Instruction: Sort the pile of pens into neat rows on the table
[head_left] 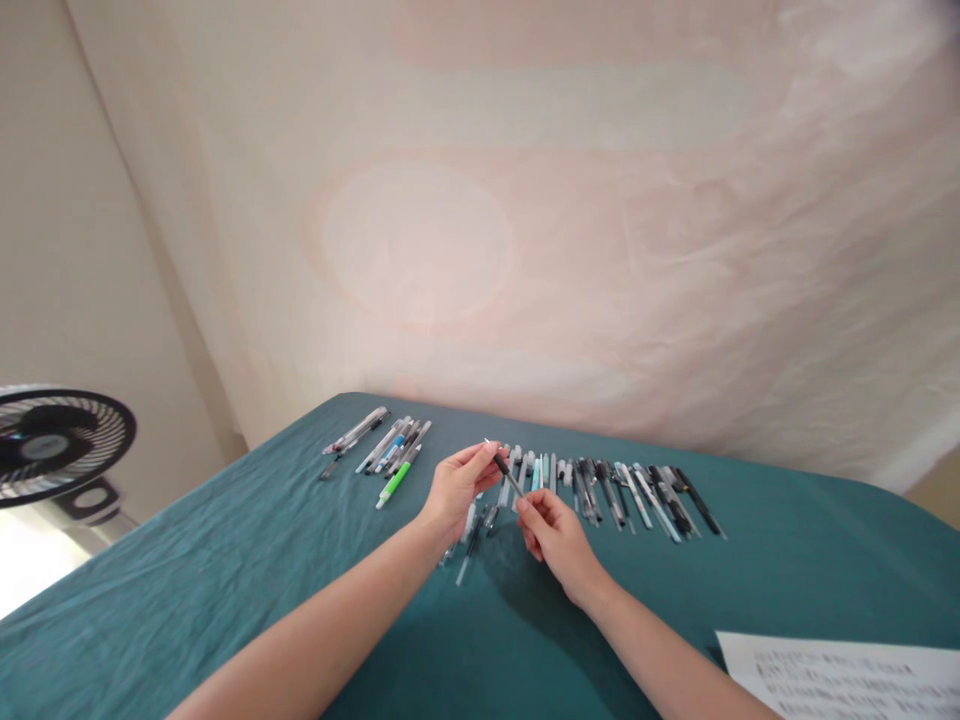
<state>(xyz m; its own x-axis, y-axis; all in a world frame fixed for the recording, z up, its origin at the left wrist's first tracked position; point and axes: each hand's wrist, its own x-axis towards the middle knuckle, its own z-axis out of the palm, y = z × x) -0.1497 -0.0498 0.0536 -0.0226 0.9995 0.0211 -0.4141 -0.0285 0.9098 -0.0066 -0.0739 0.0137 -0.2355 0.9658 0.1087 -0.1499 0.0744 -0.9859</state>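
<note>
A slim pen [510,474] with a dark grip slants between my two hands above the table. My left hand [459,487] pinches it near its upper, pointed end. Lower down, the fingers of my right hand [551,532] close round its other end. Beneath and beside my left hand lie several loose pens [471,540], partly hidden by the wrist. Behind my hands a long row of pens [592,490] runs off to the right, in clear, black and pale blue.
Farther left are a group of pens [397,445], a bright green pen [398,482] and a small bundle [358,430]. A printed sheet [847,665] lies at the lower right on the green tablecloth [262,560]. A black fan [64,445] stands beyond the left edge.
</note>
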